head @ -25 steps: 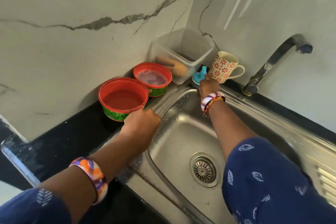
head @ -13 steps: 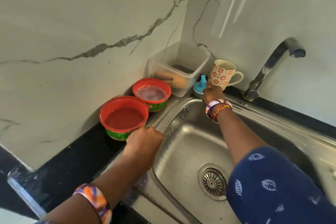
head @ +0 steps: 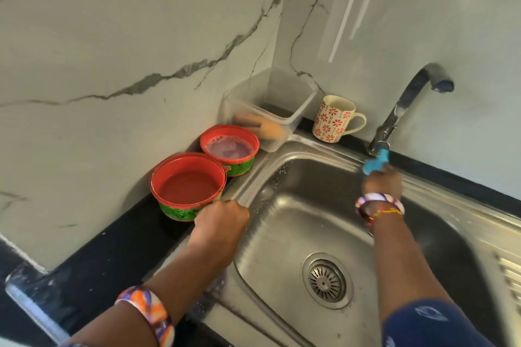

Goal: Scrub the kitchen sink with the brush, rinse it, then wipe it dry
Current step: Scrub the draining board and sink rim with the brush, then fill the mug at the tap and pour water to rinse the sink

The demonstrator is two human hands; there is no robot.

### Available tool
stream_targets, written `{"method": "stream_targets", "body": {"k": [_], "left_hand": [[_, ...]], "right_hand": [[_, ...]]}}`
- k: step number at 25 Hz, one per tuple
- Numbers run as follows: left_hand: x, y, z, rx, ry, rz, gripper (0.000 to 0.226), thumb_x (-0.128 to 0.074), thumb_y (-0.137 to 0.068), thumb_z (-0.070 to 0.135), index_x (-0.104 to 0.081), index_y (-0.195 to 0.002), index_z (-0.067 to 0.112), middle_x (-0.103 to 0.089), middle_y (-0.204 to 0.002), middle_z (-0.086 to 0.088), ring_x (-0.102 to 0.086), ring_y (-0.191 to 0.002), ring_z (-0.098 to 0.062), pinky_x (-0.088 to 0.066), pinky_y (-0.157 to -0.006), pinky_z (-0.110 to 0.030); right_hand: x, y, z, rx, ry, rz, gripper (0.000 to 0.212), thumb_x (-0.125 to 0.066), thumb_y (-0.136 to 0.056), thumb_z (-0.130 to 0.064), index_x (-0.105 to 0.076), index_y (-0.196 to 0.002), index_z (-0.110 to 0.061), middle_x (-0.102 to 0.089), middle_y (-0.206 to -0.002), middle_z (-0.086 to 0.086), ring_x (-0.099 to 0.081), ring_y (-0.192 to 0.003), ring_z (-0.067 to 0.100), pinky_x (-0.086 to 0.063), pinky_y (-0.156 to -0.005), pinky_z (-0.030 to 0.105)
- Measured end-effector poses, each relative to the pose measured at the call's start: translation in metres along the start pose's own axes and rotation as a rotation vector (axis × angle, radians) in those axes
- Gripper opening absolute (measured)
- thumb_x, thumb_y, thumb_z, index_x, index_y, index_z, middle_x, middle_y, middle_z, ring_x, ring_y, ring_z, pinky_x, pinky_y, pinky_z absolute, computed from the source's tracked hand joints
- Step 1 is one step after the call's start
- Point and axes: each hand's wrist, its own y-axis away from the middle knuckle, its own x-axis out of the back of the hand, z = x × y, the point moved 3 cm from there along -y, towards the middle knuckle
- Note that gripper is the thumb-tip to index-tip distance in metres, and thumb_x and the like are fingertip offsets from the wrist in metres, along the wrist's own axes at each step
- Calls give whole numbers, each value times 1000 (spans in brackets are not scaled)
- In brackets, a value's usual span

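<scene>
The steel sink (head: 296, 222) fills the lower middle, with its drain strainer (head: 327, 280) toward the front. My right hand (head: 382, 182) grips a blue brush (head: 376, 162) at the sink's back rim, just below the faucet base. The brush's bristles are hidden. My left hand (head: 222, 222) rests on the sink's left rim with its fingers curled over the edge. Small water drops speckle the basin's back left wall.
A curved faucet (head: 408, 98) rises at the back right. A flowered mug (head: 334, 118) and a clear plastic tub (head: 270, 104) stand in the back corner. Two red bowls (head: 189, 183) (head: 229, 146) sit on the black counter left of the sink. A ribbed drainboard (head: 510, 270) lies right.
My right hand has carried the blue brush rightward along the back rim, from beside the mug to the faucet base. My left hand has stayed on the left rim.
</scene>
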Motion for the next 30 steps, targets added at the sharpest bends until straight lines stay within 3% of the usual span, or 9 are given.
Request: {"method": "stream_targets", "body": {"k": [3, 6, 10, 14, 20, 21, 23, 25, 30], "left_hand": [[-1, -1, -2, -21, -29, 17, 34, -54, -86, -4, -59, -116, 12, -60, -120, -7, -61, -111, -25, -52, -80, -32], [-3, 8, -4, -9, -45, 3, 34, -54, -85, -4, -57, -116, 11, -61, -120, -6, -61, -111, -27, -52, -81, -34], [-8, 27, -11, 65, 129, 42, 36, -57, -84, -1, -51, -118, 8, -61, -118, -7, -60, -110, -26, -49, -78, -31], [-17, 58, -25, 174, 391, 87, 49, -51, -85, 1, -45, -131, 16, -60, -117, -10, -60, -108, -31, -50, -81, -37], [-22, 124, -53, 441, 406, 152, 31, -46, -86, 10, -63, -109, 21, -63, -110, -7, -61, -104, -29, -49, -76, -34], [-25, 135, -57, 477, 416, 154, 28, -46, -87, 11, -65, -105, 21, -64, -108, -6, -61, -102, -28, -50, -75, -34], [-31, 155, -62, 531, 442, 162, 24, -46, -90, 15, -66, -103, 19, -65, -105, -4, -62, -97, -26, -52, -72, -33], [-35, 175, -60, 587, 456, 168, 23, -45, -92, 16, -65, -104, 17, -66, -103, -5, -63, -94, -26, -52, -71, -33], [-56, 217, -42, 630, 474, 179, 36, -46, -90, 12, -58, -122, 21, -63, -120, -5, -60, -110, -26, -53, -83, -36]], "right_hand": [[-69, 23, -39, -11, -229, -227, 35, -40, -97, -10, -54, -130, -6, -59, -126, 15, -56, -115, 29, -42, -81, 26], [-109, 48, -46, -95, -384, -330, 36, -45, -94, -15, -57, -127, -8, -64, -104, 17, -59, -79, 26, -44, -69, 31], [-74, 122, -26, -186, -435, -543, 42, -46, -93, -10, -53, -132, -22, -43, -58, 2, -36, -38, 8, -29, -39, 19], [-20, 199, -23, -158, -408, -866, 46, -42, -97, -7, -45, -138, -28, -32, -56, 2, -24, -20, 1, -18, -27, 8], [17, 244, -28, 100, -61, -1219, 44, -43, -97, -11, -45, -136, -31, -32, -59, 1, -29, -26, -1, -21, -29, 9], [25, 250, -27, 311, 49, -1178, 44, -44, -97, -12, -46, -136, -30, -42, -61, 2, -42, -34, 0, -32, -34, 9], [38, 266, -25, 801, 259, -1001, 44, -45, -96, -17, -46, -138, -30, -68, -97, 3, -66, -83, 15, -51, -73, 19], [37, 287, -34, 1078, 387, -828, 44, -42, -97, -23, -42, -139, -32, -64, -120, 6, -58, -110, 29, -46, -89, 35], [-28, 332, -58, 1190, 616, -743, 47, -31, -98, -11, -32, -144, -16, -47, -132, 19, -53, -114, 38, -44, -91, 42]]}}
